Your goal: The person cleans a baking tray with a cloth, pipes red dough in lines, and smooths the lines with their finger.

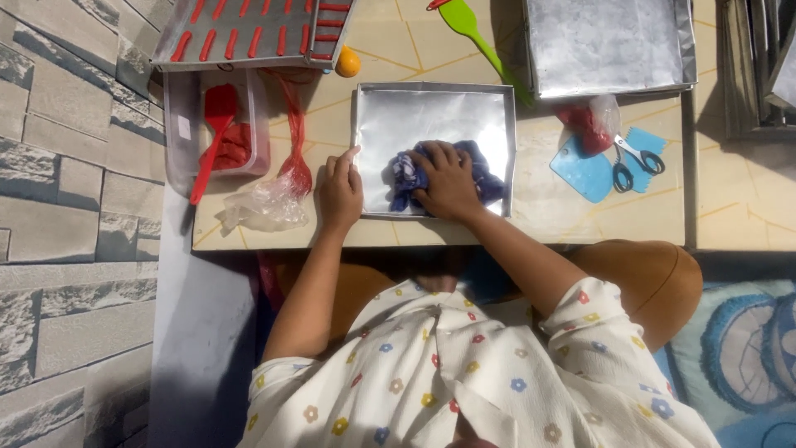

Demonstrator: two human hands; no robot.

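Centrally, the right hand [448, 184] presses fingers-down on a soft, limp blue cloth [481, 176] bunched inside the light, stiff metal tray [377, 124], while the left hand [338, 192], open-fingered, steadies its near-left rim, likely the safest hold

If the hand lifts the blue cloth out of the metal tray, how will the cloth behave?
The blue cloth lies crumpled under the right hand, so it would probably hang limp and unfold. It looks light, likely easy to lift. The shiny metal tray seems smooth, so the cloth should slide easily.
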